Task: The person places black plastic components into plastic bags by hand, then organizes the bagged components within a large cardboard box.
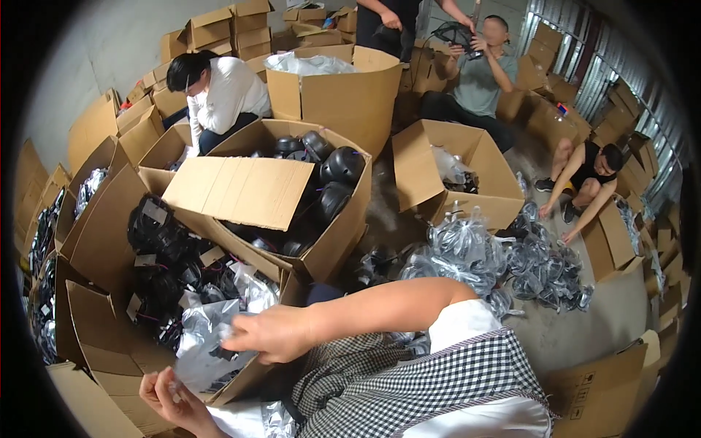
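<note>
A clear plastic bag (201, 365) is stretched between my hands, over the edge of an open cardboard box. My left hand (177, 403) is low at the lower left, its fingers closed on the bag's edge. Reaching across from the right, my right hand (272, 333) has its fingers closed at the bag's upper side, slightly smeared by motion. Whatever may be inside the bag is hard to make out. Black plastic parts with wires and small tags (157, 285) fill the box beyond my hands. More clear bags (264, 421) lie by my lap.
Behind stands a carton of round black housings (343, 164) with a raised flap (237, 190). Bagged parts (467, 244) are heaped on the floor at right, near an open carton (482, 208). Several people work around; a person in black (588, 175) crouches far right.
</note>
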The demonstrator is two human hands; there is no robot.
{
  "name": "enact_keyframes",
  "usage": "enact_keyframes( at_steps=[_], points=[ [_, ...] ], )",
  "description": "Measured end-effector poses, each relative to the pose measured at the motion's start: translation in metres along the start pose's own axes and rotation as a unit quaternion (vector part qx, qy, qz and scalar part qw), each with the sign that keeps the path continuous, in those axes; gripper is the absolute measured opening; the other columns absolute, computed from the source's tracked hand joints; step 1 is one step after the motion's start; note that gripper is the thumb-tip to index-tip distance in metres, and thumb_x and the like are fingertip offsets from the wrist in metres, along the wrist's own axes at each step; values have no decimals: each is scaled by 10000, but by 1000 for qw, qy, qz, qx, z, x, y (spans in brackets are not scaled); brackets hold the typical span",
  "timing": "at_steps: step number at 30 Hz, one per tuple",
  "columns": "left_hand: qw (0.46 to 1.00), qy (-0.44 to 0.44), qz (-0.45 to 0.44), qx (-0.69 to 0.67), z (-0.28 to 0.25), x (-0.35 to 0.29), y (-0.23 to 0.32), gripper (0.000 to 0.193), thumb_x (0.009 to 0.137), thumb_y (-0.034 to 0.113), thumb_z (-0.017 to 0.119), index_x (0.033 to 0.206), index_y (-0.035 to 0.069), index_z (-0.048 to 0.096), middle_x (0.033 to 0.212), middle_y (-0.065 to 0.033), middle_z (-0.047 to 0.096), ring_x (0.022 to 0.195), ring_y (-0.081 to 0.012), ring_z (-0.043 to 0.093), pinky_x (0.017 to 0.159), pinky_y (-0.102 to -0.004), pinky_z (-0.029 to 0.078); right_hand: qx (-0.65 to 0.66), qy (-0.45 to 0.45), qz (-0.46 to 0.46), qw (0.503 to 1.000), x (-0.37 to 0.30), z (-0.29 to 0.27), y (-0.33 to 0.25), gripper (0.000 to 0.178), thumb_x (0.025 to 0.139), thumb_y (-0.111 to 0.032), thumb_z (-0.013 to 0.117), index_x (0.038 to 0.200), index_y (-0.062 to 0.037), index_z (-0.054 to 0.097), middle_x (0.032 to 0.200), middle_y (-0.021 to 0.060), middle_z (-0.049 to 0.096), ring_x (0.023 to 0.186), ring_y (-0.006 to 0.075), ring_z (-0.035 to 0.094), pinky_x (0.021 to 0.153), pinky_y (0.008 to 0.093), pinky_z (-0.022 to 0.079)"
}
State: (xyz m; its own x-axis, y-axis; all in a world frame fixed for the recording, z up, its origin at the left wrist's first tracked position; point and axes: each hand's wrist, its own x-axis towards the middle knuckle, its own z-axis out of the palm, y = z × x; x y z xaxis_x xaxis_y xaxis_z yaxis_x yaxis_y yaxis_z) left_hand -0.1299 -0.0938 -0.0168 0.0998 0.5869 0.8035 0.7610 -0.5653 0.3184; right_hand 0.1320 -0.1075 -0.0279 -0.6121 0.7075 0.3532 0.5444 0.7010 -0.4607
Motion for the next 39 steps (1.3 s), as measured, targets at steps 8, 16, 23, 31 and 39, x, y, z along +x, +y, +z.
enact_keyframes(
  at_steps=[8, 16, 23, 31, 39],
  points=[
    [592, -255, -387, -659, 52, -30, 39, 662, 928, 558, 476, 1265, -12, 488, 1286, -150, 521, 1070, -238, 554, 955, -379, 409, 574, 224, 92, 782, 24, -13, -44, 616, 862, -110, 634, 1384, 0, 327, 1287, 217, 380, 1120, 249, 511, 896, 329, 487],
    [236, -151, -453, -846, 76, 2, 74, 424, 966, 340, 448, 1124, -33, 571, 1122, -141, 633, 1035, -263, 603, 951, -372, 447, 147, 363, -5, 920, 0, -19, -55, 347, 817, 8, 592, 1161, 3, 550, 1243, 193, 404, 1024, 267, 542, 831, 337, 467],
    [794, -457, -150, -373, 48, 17, 92, 365, 976, 288, 454, 801, 9, 612, 798, -74, 664, 697, -211, 610, 616, -371, 454, 355, 249, -32, 901, -32, -83, -38, 204, 881, -72, 603, 1059, 27, 610, 1063, 116, 593, 858, 140, 585, 717, 282, 482],
    [939, -97, 219, -248, 74, 86, 113, 291, 769, 109, 715, 533, 37, 561, 679, -83, 614, 510, -211, 573, 461, -305, 440, 291, 249, 148, 912, -144, -127, -56, 135, 852, 16, 622, 984, 43, 633, 840, 88, 628, 736, 152, 594, 647, 268, 466],
    [695, -292, 416, -510, 167, 73, 240, 186, 785, 151, 703, 659, 52, 607, 688, -57, 547, 646, -221, 580, 562, -354, 476, 32, 644, 133, 753, -308, -94, -203, 399, 857, -267, 654, 1109, 23, 544, 689, 87, 498, 465, 130, 446, 427, 256, 369]
  ],
)
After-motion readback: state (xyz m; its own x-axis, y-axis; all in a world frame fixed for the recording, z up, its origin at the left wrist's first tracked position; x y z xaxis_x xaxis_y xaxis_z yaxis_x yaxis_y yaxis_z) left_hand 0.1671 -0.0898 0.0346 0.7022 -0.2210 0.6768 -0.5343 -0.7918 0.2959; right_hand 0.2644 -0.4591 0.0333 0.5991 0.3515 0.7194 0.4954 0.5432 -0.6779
